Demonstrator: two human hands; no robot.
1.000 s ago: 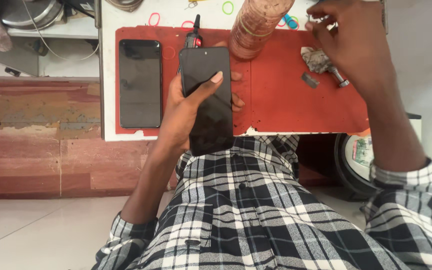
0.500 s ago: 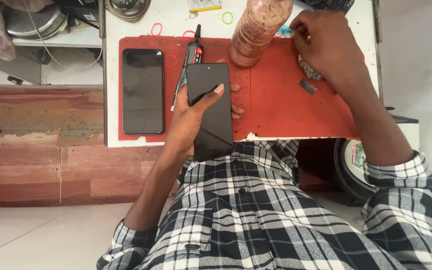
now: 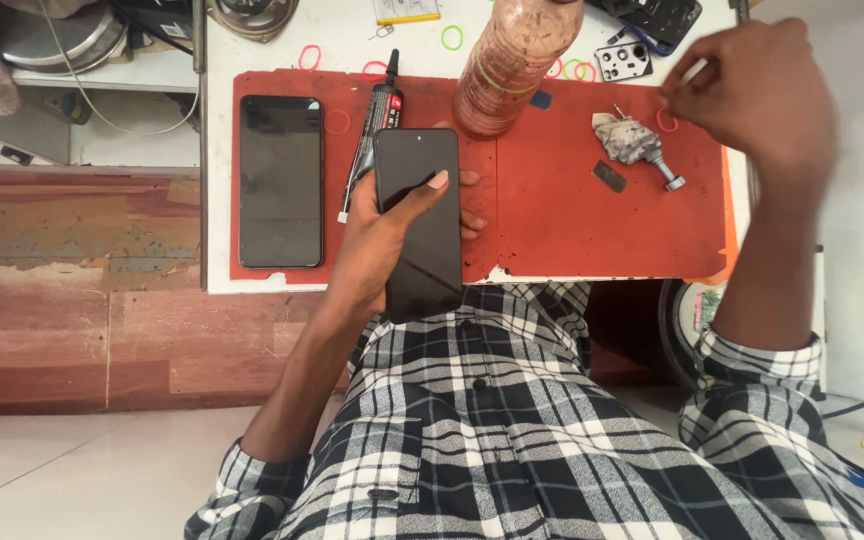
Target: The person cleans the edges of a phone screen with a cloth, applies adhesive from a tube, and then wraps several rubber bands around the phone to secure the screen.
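Two bare hands are working over a red mat [image 3: 572, 230] on a white bench. Nearest the body, the left hand [image 3: 382, 240] is wrapping a dark phone [image 3: 420, 215] face-up, thumb lying across the glass and fingers curling round the far edge, so the handset is being held just off the mat's near edge, apparently to keep it steady and in view. Beside it, a second phone [image 3: 281, 180] is lying flat on the mat's left part, well apart from the grip. A black glue tube [image 3: 374, 125] is resting slantwise between the two phones. Farther right, a small metal plate [image 3: 609, 176] and a wadded grey tool [image 3: 637, 145] are sitting on the mat. Above them the right hand [image 3: 752, 95] is hovering with fingertips pinched close together; whether anything is held there cannot be told. Farthest, a brownish plastic bottle [image 3: 517, 60] is standing at the mat's back edge.
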